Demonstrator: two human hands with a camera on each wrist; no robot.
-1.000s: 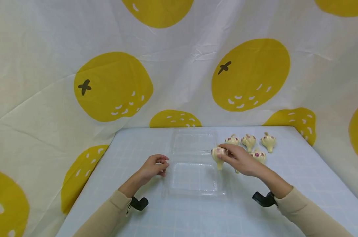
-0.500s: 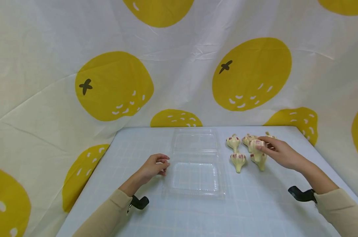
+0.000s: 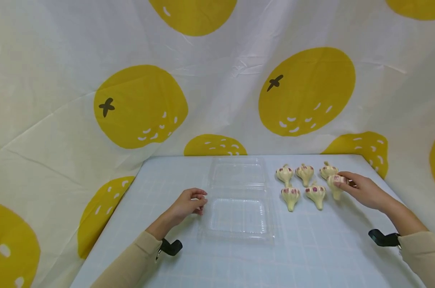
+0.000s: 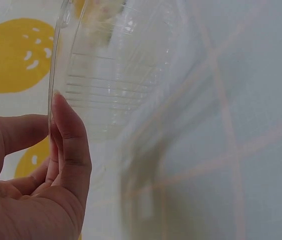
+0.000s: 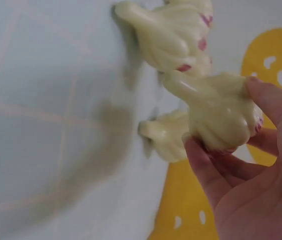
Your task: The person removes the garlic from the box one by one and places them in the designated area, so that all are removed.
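Note:
In the head view a clear plastic clamshell container (image 3: 235,235) lies opened out on the table, its lid half toward the back. My left hand (image 3: 187,205) pinches the container's left edge; the left wrist view has thumb and index finger on either side of the thin rim (image 4: 54,75). My right hand (image 3: 369,195) holds a cream garlic bulb (image 5: 223,112) with purplish marks, between thumb and fingers. This bulb hangs over the table at the right end of a group of garlic bulbs (image 3: 316,196), its neck pointing toward me.
Several other garlic bulbs lie in two rows right of the container, among them a back-row bulb (image 3: 328,171) just behind the held one. A white curtain (image 3: 221,100) printed with yellow fruit rises behind the pale checked table (image 3: 239,264).
My right hand has carried the garlic bulb rightward, from beside the container's right edge to the right end of the front row. The left hand has stayed at the container's edge.

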